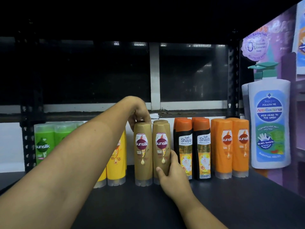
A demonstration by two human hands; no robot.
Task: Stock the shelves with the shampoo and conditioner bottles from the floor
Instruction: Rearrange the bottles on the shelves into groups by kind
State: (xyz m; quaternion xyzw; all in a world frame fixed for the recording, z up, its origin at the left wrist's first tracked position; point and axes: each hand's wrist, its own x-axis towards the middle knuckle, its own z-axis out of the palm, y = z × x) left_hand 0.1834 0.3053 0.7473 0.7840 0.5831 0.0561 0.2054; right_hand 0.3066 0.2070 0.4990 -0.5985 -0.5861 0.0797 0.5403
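Two gold-brown Sunsilk bottles stand cap-down side by side on the dark shelf [231, 204]. My left hand [140, 113] reaches over from the left and grips the top of the left gold bottle [143, 161]. My right hand [173, 177] wraps the lower part of the right gold bottle [160, 156], thumb on its front. More gold bottles stand behind them. To the left are yellow bottles [116, 164] and green Sunsilk bottles [43, 142], partly hidden by my left forearm.
Right of the gold pair stand two black-and-orange Safi Shayla bottles [202, 149], then orange Sunsilk bottles [231, 147]. A tall white pump bottle [270, 123] stands at the far right against a purple panel. A black perforated upright [27, 138] rises at the left.
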